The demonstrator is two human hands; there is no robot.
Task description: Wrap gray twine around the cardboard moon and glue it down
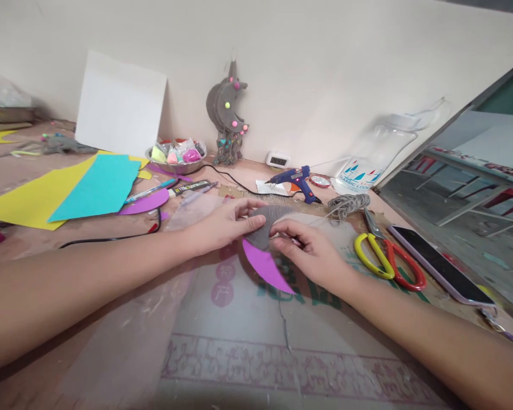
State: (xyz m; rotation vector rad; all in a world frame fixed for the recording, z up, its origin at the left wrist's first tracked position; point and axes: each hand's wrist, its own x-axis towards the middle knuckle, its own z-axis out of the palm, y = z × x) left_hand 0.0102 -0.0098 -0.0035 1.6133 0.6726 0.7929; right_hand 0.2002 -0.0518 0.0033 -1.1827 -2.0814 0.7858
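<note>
A purple crescent cutout [267,267], its upper part wrapped in grey yarn [267,225], is held up over the plastic sheet. My left hand [235,222] pinches the wrapped part from the left, thumb on top. On the other side my right hand [301,242] has its thumb and fingers pressed together at the edge of the wrapping; what exactly is between them is hidden, though yarn appears to run there. A loose yarn end [284,324] hangs below the purple tip. Behind my right hand lies a ball of grey yarn [348,205].
Scissors [389,256] and a phone [444,265] lie at the right. A blue glue gun [297,182], a clear jug [363,159] and a bowl of coloured clay [177,156] stand behind. Turquoise paper [98,188] lies left; a finished moon ornament [228,108] hangs on the wall.
</note>
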